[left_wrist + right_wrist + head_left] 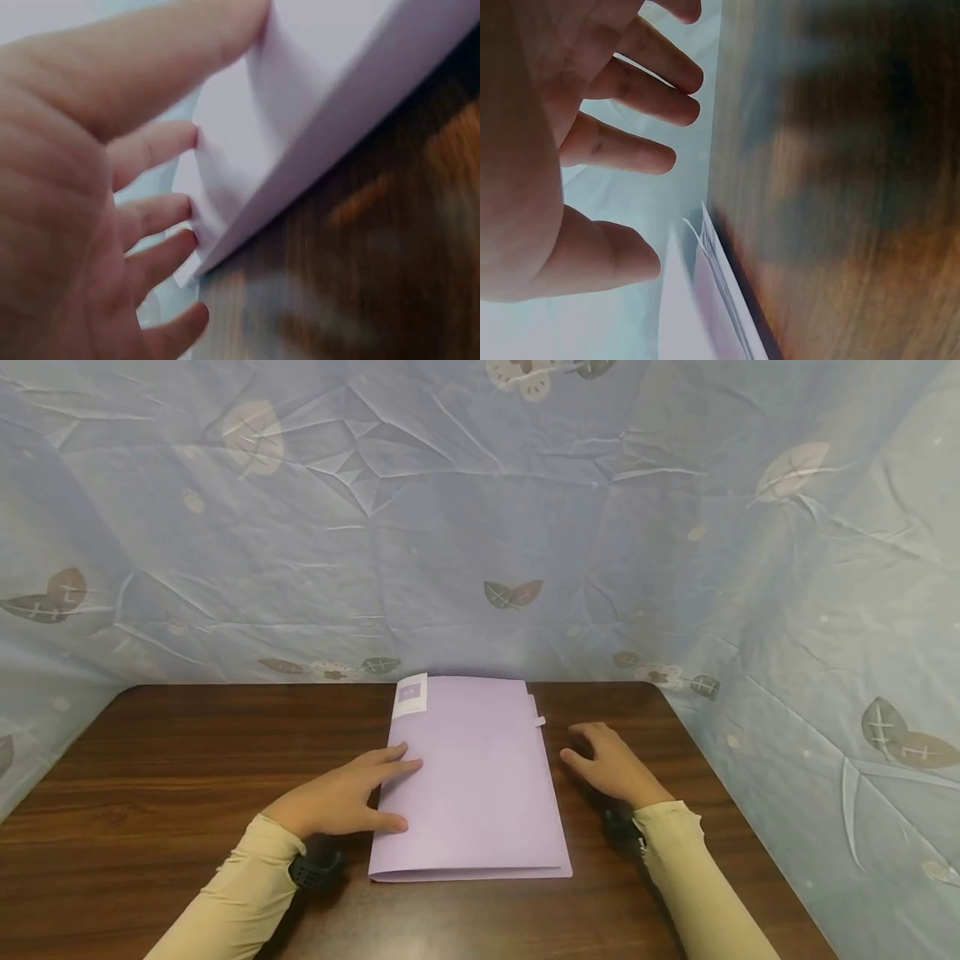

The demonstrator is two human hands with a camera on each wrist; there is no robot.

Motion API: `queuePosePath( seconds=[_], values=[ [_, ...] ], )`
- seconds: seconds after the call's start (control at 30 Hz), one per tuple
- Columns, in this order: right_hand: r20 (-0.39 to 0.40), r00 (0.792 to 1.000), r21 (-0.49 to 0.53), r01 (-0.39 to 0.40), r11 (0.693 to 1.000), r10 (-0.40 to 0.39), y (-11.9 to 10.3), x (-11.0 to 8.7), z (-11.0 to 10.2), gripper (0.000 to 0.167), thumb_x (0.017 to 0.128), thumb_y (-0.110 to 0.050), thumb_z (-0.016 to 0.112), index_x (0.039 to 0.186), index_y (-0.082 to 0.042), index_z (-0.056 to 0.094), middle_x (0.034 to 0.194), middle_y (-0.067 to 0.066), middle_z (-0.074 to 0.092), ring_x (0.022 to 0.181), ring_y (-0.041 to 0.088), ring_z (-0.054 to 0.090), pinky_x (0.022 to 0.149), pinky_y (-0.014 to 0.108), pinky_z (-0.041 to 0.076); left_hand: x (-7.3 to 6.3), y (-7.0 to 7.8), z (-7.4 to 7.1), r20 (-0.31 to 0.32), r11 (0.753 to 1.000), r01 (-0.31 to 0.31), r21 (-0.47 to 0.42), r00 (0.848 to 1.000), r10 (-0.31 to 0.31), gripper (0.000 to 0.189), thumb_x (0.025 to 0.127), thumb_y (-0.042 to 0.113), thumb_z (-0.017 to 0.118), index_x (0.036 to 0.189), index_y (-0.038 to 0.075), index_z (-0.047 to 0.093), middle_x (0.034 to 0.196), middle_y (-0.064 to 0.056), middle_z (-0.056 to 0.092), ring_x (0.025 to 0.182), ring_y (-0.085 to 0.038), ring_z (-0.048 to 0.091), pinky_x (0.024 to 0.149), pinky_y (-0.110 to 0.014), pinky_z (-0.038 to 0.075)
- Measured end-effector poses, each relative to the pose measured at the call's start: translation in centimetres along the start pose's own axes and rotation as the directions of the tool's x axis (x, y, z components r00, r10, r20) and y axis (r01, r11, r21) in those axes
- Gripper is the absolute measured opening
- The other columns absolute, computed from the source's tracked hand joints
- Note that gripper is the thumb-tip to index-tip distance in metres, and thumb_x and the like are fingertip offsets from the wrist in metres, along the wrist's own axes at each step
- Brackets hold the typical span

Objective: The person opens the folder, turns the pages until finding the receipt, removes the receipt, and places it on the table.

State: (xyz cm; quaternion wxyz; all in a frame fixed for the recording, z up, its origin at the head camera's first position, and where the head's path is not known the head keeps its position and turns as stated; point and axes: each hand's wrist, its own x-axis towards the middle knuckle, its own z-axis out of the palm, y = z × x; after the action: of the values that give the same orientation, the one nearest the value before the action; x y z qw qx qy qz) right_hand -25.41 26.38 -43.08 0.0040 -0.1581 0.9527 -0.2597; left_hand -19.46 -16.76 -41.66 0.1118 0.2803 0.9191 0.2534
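A light purple file folder (472, 777) lies closed on the table, its spine to the left and a white label (410, 695) at its top left corner. My left hand (348, 793) rests on the folder's spine side with fingers spread, and in the left wrist view the thumb and fingertips touch the cover. Just off the folder's right edge is my right hand (611, 764), fingers relaxed and holding nothing. The right wrist view shows the folder's open side (720, 292), with the cover slightly raised and thin sheets inside. A small pale tab (540, 721) sticks out on the right.
The dark wood table (187, 760) extends left and right of the folder. Behind it and along the right side hangs a pale blue cloth (450, 527) with leaf prints. Each wrist wears a black band (317, 867).
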Motion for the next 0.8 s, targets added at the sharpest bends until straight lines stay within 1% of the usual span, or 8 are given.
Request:
queuePosePath(
  seconds=[0.07, 0.27, 0.37, 0.43, 0.53, 0.6, 0.7, 0.8],
  values=[
    [0.009, 1.000, 0.003, 0.002, 1.000, -0.003, -0.1, 0.0, 0.1, 0.059, 0.103, -0.038, 0.063, 0.145, 0.001, 0.053, 0.146, 0.025, 0.052, 0.138, 0.045, 0.047, 0.113, 0.062, 0.037, 0.1, 0.3, 0.1, -0.004, 1.000, 0.012, 0.022, 1.000, -0.012, 0.087, 0.086, 0.059, 0.077, 0.158, 0.020, 0.046, 0.168, -0.017, 0.027, 0.153, -0.043, 0.026, 0.117, -0.062, 0.033],
    [0.040, 0.999, 0.014, 0.011, 1.000, -0.012, -0.3, 0.0, 0.4, 0.058, 0.103, -0.038, 0.062, 0.145, 0.001, 0.053, 0.146, 0.024, 0.052, 0.138, 0.043, 0.048, 0.113, 0.061, 0.038, 0.5, 1.5, 0.4, -0.031, 0.997, 0.023, 0.076, 0.999, -0.021, 0.085, 0.086, 0.056, 0.079, 0.155, 0.016, 0.050, 0.165, -0.022, 0.032, 0.151, -0.046, 0.031, 0.114, -0.062, 0.036],
    [0.073, 0.997, 0.014, 0.034, 0.999, -0.035, -0.4, 0.0, 0.6, 0.060, 0.103, -0.038, 0.062, 0.146, 0.001, 0.051, 0.148, 0.023, 0.051, 0.140, 0.042, 0.047, 0.114, 0.060, 0.037, 0.7, 1.9, 0.6, -0.048, 0.995, 0.038, 0.097, 0.998, -0.034, 0.086, 0.084, 0.056, 0.080, 0.154, 0.016, 0.051, 0.164, -0.022, 0.034, 0.150, -0.046, 0.032, 0.114, -0.062, 0.037],
    [0.106, 0.992, 0.021, 0.066, 0.998, -0.068, -0.4, 0.0, 0.8, 0.061, 0.103, -0.038, 0.063, 0.148, 0.001, 0.050, 0.149, 0.023, 0.050, 0.142, 0.042, 0.045, 0.115, 0.060, 0.036, 0.8, 2.2, 0.8, -0.057, 0.993, 0.051, 0.108, 0.997, -0.045, 0.086, 0.082, 0.055, 0.082, 0.153, 0.016, 0.053, 0.164, -0.022, 0.035, 0.150, -0.046, 0.033, 0.114, -0.062, 0.037],
    [0.160, 0.978, 0.041, 0.131, 0.990, -0.136, -0.6, 0.0, 1.0, 0.063, 0.102, -0.036, 0.065, 0.150, 0.002, 0.048, 0.152, 0.023, 0.047, 0.144, 0.042, 0.042, 0.117, 0.060, 0.034, 0.9, 2.5, 1.0, -0.063, 0.990, 0.069, 0.125, 0.996, -0.062, 0.085, 0.081, 0.053, 0.083, 0.152, 0.016, 0.054, 0.163, -0.022, 0.036, 0.150, -0.046, 0.032, 0.115, -0.061, 0.036],
    [0.185, 0.968, 0.057, 0.160, 0.985, -0.168, -0.8, -0.1, 1.0, 0.065, 0.102, -0.035, 0.066, 0.151, 0.002, 0.046, 0.154, 0.023, 0.046, 0.145, 0.042, 0.041, 0.118, 0.060, 0.033, 1.0, 2.7, 1.1, -0.069, 0.988, 0.080, 0.133, 0.995, -0.071, 0.085, 0.081, 0.052, 0.084, 0.151, 0.016, 0.054, 0.163, -0.022, 0.036, 0.150, -0.045, 0.033, 0.115, -0.061, 0.036],
    [0.202, 0.961, 0.061, 0.181, 0.982, -0.190, -1.2, -0.1, 1.0, 0.065, 0.101, -0.035, 0.066, 0.152, 0.000, 0.045, 0.156, 0.023, 0.044, 0.147, 0.042, 0.038, 0.119, 0.061, 0.031, 1.2, 3.0, 1.3, -0.082, 0.985, 0.088, 0.146, 0.994, -0.077, 0.086, 0.080, 0.052, 0.084, 0.151, 0.015, 0.054, 0.163, -0.023, 0.037, 0.150, -0.045, 0.033, 0.114, -0.061, 0.037],
    [0.217, 0.960, 0.056, 0.169, 0.984, -0.178, -1.4, -0.2, 1.1, 0.066, 0.101, -0.035, 0.067, 0.154, -0.002, 0.045, 0.159, 0.024, 0.040, 0.149, 0.042, 0.034, 0.119, 0.062, 0.029, 1.4, 3.3, 1.5, -0.092, 0.982, 0.100, 0.159, 0.992, -0.086, 0.087, 0.080, 0.053, 0.084, 0.151, 0.014, 0.054, 0.162, -0.023, 0.037, 0.150, -0.045, 0.034, 0.113, -0.061, 0.038]
  ],
)
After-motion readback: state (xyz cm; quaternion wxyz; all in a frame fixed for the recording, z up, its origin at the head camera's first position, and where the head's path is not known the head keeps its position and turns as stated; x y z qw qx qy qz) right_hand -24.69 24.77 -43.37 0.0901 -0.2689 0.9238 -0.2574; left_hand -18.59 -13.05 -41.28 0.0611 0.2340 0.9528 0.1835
